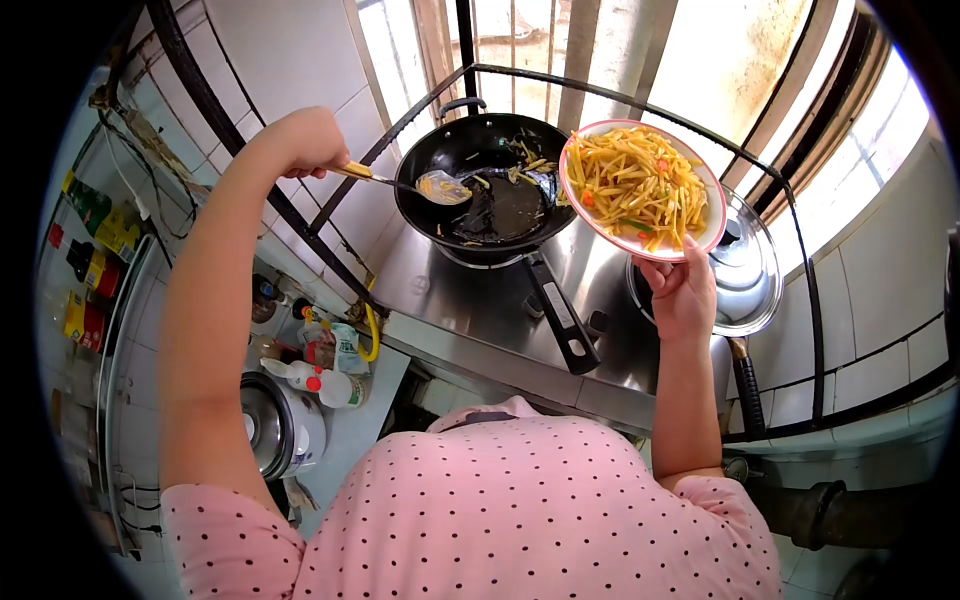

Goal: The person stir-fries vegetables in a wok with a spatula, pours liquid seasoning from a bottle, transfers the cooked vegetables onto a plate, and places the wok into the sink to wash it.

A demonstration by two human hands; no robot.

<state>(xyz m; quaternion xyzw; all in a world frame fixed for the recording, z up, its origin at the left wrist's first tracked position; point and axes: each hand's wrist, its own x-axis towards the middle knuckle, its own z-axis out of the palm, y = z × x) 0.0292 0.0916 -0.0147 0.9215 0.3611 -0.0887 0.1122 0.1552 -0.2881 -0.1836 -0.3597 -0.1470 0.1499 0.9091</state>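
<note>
My left hand (308, 142) is closed round the wooden handle of a metal ladle (444, 188). The ladle's round bowl is over the near left side of a black wok (490, 215), with some food stuck to it. A few yellow strips and an oily sheen remain in the wok, mostly at its far right side. My right hand (683, 290) grips the near rim of a red-edged plate (716, 222), thumb on top. Heaped on the plate are yellow potato-like shreds (645, 190) with red and green bits. The plate is held tilted beside the wok's right rim.
The wok sits on a steel gas stove (420, 285), its black handle (562, 310) pointing toward me. At the right is a pan with a shiny lid (752, 270). A black metal frame (620, 95) surrounds the stove. Bottles (340, 388) and a rice cooker (290, 425) stand at the left.
</note>
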